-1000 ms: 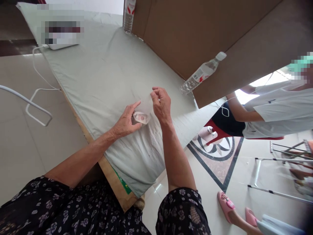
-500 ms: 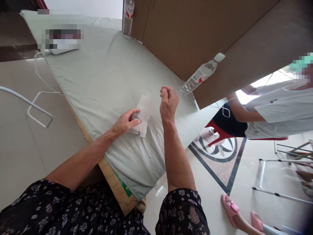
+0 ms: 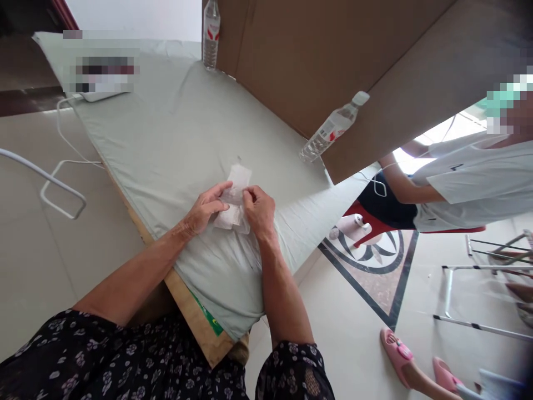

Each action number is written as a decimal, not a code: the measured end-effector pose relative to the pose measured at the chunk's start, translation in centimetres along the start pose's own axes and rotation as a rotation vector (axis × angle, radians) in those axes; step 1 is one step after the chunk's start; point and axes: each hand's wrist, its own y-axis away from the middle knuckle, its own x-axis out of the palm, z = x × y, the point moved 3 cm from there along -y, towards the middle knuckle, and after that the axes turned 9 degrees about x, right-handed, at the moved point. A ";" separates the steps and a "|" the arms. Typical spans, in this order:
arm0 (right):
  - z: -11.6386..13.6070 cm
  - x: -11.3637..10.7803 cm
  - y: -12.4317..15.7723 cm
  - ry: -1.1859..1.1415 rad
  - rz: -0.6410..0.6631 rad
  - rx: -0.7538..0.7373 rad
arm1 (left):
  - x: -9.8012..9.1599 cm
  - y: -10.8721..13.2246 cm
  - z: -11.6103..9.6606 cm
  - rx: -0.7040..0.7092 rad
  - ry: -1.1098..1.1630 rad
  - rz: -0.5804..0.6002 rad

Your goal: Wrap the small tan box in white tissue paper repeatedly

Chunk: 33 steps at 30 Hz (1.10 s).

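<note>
Back toward the left hand [image 3: 208, 206] had come the right hand [image 3: 260, 212], which half a second earlier was held apart, over the cloth; now it touched the white wrapping [image 3: 239, 179]. That wrapping lay above the near part of the cloth-covered tabletop [image 3: 166, 128], between the two hands, with one pale piece reaching away from the person and another folded across nearer the body. Clear film showed along its right side. From where I stood I could not tell what, if anything, was inside.

The left grip was nearly closed, thumb on top and fingers on the far side, with the wrapping caught between them. The right grip was drawn in to a pinch, thumb against forefinger, on the wrapping's right edge.

Beyond the right hand, a water bottle [image 3: 331, 130] stood beside a big sheet of cardboard [image 3: 325, 55], and another bottle [image 3: 211, 39] stood at the cardboard's far end. Off at the far left sat a white device [image 3: 107, 88], partly blurred, near a white cable [image 3: 59, 119]. Past the cardboard, somebody in a white shirt [image 3: 470, 183] was sitting on a red stool [image 3: 377, 225].
</note>
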 end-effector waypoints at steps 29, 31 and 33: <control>-3.6 -1.8 -1.2 -0.489 -0.190 0.025 | -2.4 0.0 -1.8 0.301 -0.789 -0.359; -4.3 -1.9 -1.7 -0.490 -0.240 0.047 | -3.1 -0.2 -1.9 0.337 -0.880 -0.435; -5.1 -1.9 -2.3 -0.493 -0.266 0.083 | -3.9 -0.5 -1.7 0.349 -0.979 -0.484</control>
